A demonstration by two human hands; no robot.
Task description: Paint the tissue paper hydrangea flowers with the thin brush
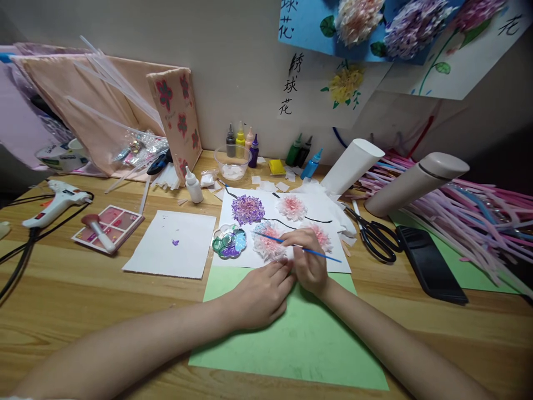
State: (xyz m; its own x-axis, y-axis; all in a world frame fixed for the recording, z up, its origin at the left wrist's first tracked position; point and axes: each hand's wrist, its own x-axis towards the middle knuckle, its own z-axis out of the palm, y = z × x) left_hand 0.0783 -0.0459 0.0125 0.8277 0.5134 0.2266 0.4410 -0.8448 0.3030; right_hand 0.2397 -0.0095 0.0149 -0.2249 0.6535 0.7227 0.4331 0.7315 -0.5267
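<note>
My right hand (308, 261) is closed round a thin blue paintbrush (275, 240), whose tip rests over a pink-and-blue paper flower (267, 244) on a white sheet (266, 208). My left hand (262, 291) lies on the green paper (300, 339), fingers loosely curled, fingertips touching the right hand near the white sheet's front edge. A purple flower (247, 209) and two pink flowers (292, 206) are also on the sheet. A flower-shaped paint palette (229, 241) sits just left of the brush tip.
Scissors (375, 236) and a black phone (431, 264) lie to the right, beside a heap of straws (470, 211). Paint bottles (241, 141), a bowl (232, 161) and a glue bottle (194, 186) stand behind. A glue gun (56, 203) and blusher palette (109, 225) lie left.
</note>
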